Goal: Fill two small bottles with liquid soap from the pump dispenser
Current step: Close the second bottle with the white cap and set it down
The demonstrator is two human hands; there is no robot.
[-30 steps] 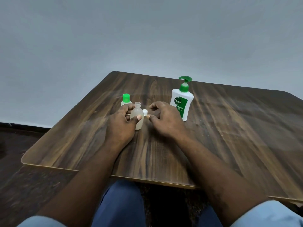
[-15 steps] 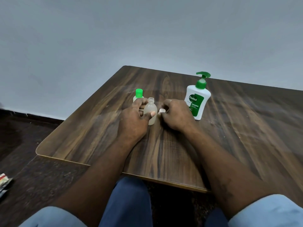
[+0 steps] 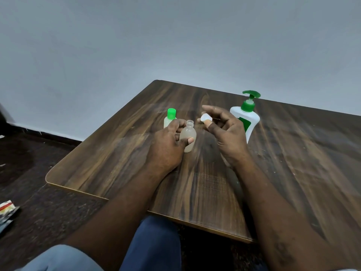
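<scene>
A small frosted bottle (image 3: 188,135) with an open neck stands upright on the wooden table (image 3: 293,163), and my left hand (image 3: 166,147) grips its body. My right hand (image 3: 222,132) is lifted just right of the bottle and pinches a small white cap (image 3: 206,117) between thumb and fingers. A second small bottle (image 3: 170,118) with a green cap stands behind my left hand, partly hidden by my fingers. The white pump dispenser (image 3: 246,116) with a green pump head stands behind my right hand.
The table's near edge (image 3: 195,224) runs above my knees, and its left corner (image 3: 48,176) is rounded. A grey wall rises behind the table. Some packets (image 3: 6,212) lie on the dark floor at the far left.
My right hand has lifted off the table with the white cap pinched in it. My left hand keeps its grip on the open bottle. The camera view has shifted.
</scene>
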